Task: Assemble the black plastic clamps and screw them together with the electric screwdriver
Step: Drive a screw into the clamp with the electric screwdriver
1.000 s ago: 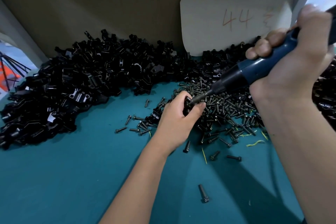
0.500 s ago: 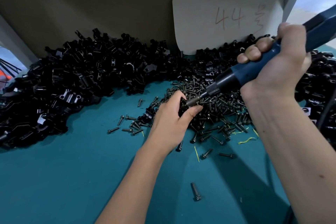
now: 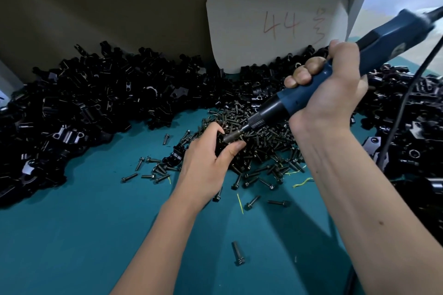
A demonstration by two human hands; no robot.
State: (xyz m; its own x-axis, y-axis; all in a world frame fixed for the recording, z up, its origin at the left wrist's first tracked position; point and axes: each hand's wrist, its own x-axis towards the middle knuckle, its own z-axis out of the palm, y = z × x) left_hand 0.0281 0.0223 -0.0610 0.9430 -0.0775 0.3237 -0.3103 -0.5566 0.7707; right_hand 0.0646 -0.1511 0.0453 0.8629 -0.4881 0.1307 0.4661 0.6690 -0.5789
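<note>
My left hand (image 3: 208, 162) curls around a black plastic clamp (image 3: 219, 145) at the near edge of the screw pile (image 3: 261, 146); the clamp is mostly hidden by my fingers. My right hand (image 3: 328, 93) grips the blue electric screwdriver (image 3: 340, 74), which slants down to the left. Its metal bit (image 3: 233, 136) meets the clamp between my left thumb and fingers. Another assembled black clamp (image 3: 176, 154) lies just left of my left hand.
A long heap of black clamp parts (image 3: 84, 108) curves along the back wall from left to right. More clamp parts (image 3: 412, 132) lie at the right, under the screwdriver's cable (image 3: 405, 100). Loose screws scatter on the teal table (image 3: 72, 235); a white card marked 44 (image 3: 275, 21) leans behind.
The view has shifted, so the scene sits a little lower and further left. Both hands hold their grips, with the bit still at the clamp.
</note>
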